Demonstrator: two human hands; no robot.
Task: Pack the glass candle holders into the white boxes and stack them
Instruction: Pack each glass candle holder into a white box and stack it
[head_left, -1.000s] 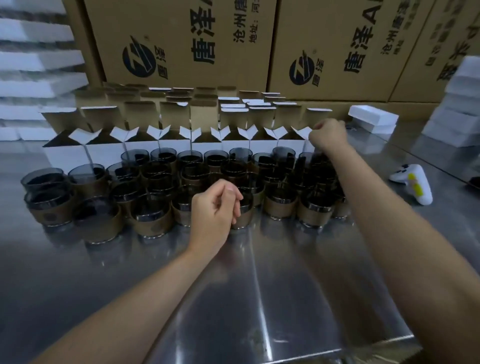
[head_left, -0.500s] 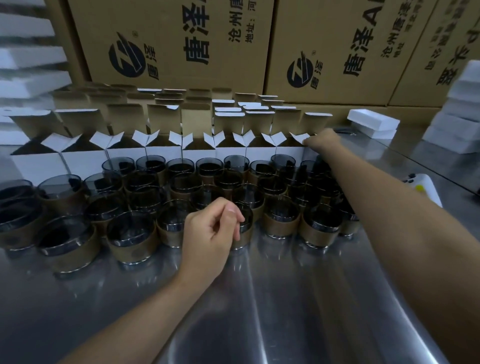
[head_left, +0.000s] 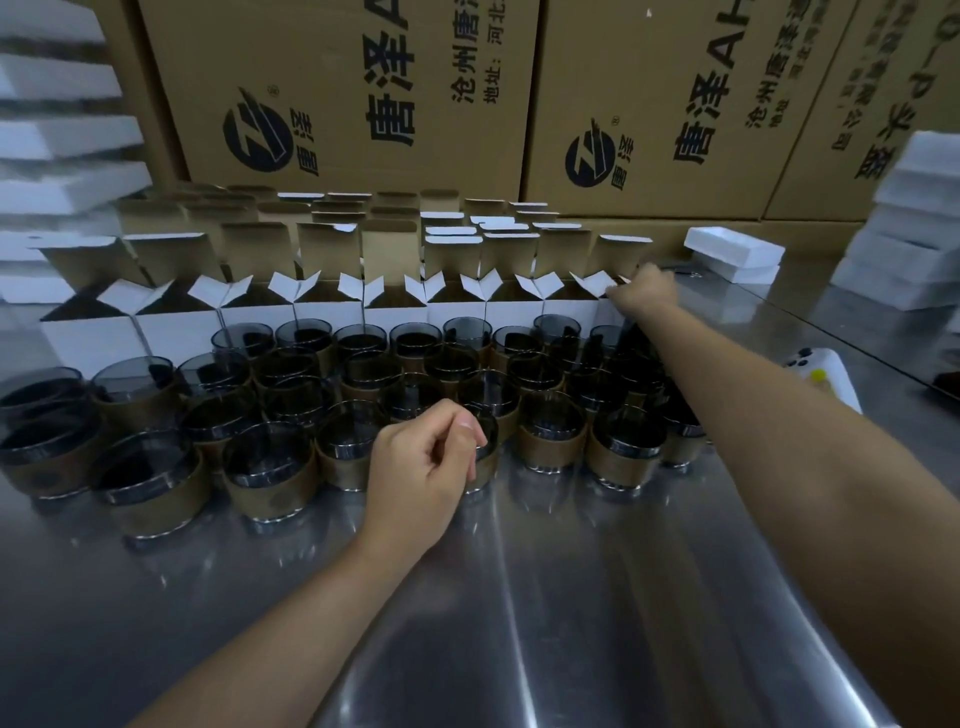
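Steel desk (head_left: 571, 597), reflective, seen from the head camera. Glass candle holders (head_left: 553, 431), smoked dark glass, each with a brown paper band round the lower half, stand upright in a dense cluster several rows deep across the middle of the desk, touching or nearly so. Directly behind them is a row of white boxes (head_left: 395, 317), tops open, flaps raised, with more open boxes ranked behind that row. Hands well apart. Left hand (head_left: 426, 467) sits low at the front edge of the cluster, fingers loosely curled, thumb tip against the forefinger, nothing visible in it; it covers part of a front-row holder, contact unclear. Right hand (head_left: 647, 293) is stretched far forward to the rightmost box of the row, at its flaps; fingers hidden behind the knuckles, so cannot tell whether it pinches the flap. Large printed cardboard cartons (head_left: 363, 78) form the back wall. White foam trays (head_left: 735, 254) lie at the far right, more stacked at left and right edges. A white gadget with a yellow button (head_left: 826, 374) lies just beyond the right forearm.
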